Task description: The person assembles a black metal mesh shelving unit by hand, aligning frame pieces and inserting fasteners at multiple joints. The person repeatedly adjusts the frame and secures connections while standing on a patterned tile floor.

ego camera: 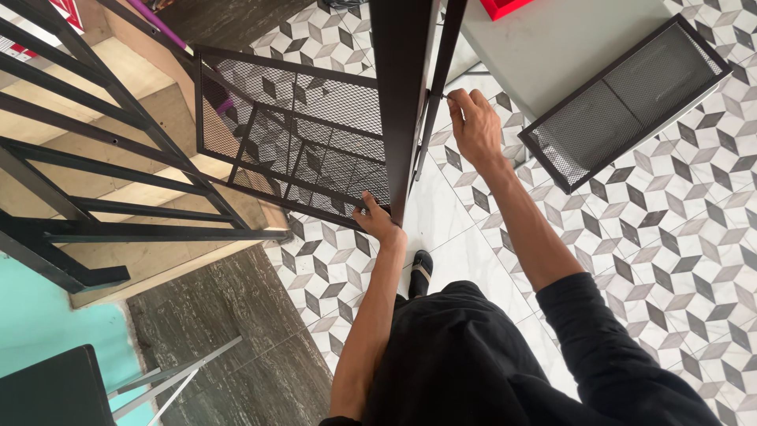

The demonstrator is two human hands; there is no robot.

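Two hands were at work on 1 dark metal upright (402, 102), a flat, smooth, brown-black post that ran from the top edge down to approx. mid-frame. The left hand (376, 218) was curled around the post's lower end, grasping it where it met the mesh panel (292, 134). The right hand (473, 122) was pinched shut on sth. small at a thin dark rod (435, 95) just beside the post; what sat betw. the fingertips was too small to tell. Mesh pieces: 2. The 1st, a rectangular panel of diamond-pattern expanded metal in a dark frame w/ cross bars, stood tilted to the left of the post, touching it. The 2nd, a mesh tray (627, 102) w/ shallow walls, solid-looking base in 2 sections, lay on the floor (670, 237) well apart on the right, nothing visible in it. Floor tiles were glossy, w/ a grey, black & white cube pattern; a few plain white ones lay near the feet. A grey surface (552, 47) sat at top right w/ 1 red item (501, 6) at its edge, mostly cut off. At left, 1 black metal frame (95, 158) of several parallel bars lay over pale wooden steps (47, 134). One foot (422, 272) in a dark sandal showed below the post.
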